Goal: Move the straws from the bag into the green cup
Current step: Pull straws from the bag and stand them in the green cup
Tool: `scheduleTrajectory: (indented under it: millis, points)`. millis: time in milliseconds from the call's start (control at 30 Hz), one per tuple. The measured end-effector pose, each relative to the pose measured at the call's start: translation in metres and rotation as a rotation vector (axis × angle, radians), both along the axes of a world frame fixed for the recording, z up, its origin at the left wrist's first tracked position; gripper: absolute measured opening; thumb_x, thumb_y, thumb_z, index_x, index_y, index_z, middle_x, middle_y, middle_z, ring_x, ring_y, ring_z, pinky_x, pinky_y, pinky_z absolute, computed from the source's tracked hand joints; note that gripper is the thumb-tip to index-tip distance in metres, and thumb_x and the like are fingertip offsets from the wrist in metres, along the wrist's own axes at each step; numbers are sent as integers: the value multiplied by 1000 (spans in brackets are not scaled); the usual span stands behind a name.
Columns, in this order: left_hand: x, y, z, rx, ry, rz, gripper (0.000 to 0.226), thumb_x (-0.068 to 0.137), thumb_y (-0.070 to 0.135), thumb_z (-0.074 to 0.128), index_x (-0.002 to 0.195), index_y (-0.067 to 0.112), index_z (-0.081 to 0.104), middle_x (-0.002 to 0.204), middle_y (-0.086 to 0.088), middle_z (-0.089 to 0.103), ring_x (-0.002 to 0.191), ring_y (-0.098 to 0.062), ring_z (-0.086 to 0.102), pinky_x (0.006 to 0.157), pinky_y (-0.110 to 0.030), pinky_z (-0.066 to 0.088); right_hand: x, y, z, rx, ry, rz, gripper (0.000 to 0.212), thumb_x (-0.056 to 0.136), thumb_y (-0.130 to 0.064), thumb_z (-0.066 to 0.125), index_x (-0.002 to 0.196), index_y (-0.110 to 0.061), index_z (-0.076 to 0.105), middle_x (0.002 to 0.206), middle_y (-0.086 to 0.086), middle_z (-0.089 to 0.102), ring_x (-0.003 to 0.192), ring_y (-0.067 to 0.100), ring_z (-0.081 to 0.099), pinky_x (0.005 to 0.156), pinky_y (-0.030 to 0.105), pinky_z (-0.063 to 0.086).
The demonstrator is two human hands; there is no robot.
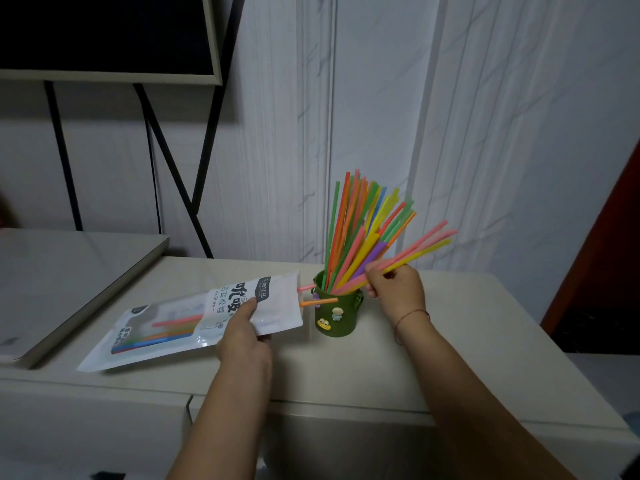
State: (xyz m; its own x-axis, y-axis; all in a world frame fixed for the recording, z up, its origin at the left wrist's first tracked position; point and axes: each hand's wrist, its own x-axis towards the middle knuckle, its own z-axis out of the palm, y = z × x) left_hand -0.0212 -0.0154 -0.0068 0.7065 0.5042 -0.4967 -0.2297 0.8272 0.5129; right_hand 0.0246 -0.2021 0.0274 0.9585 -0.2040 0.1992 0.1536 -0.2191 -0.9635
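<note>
Looks well past halfway: holds a few straws in the right hand at the crowded green cup, grips the bag on the table with the left hand, leaves several inside.

The bag reads "吮吸" and "ink Straw"

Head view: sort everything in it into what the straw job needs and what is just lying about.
Belongs to the job: bag, gripped by the left hand; green cup with standing straws; held straws pinched by the right hand; two stray straws poking from the bag.
Just lying about: dark screen on its stand; flat grey board at left.
</note>
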Motion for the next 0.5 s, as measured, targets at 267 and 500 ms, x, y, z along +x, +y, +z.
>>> scheduleTrajectory:
  millis: [267,500]
  points:
    - [-1,-1,1,14,-1,-13,57,81,-2,69,134,8,50,125,-10,65,76,-17,65,59,-34,61,1,13,-6,-146,47,45,25,92,-23,53,82,-4,67,62,4,60,55,15,56,58,22,45]
    - [-1,-3,0,34,34,-34,58,80,0,71,133,8,50,125,-10,65,89,-22,67,60,-33,56,-2,14,-11,-162,69,92,15,84,-25,65,94,-14,63,92,8,69,85,24,64,77,34,55]
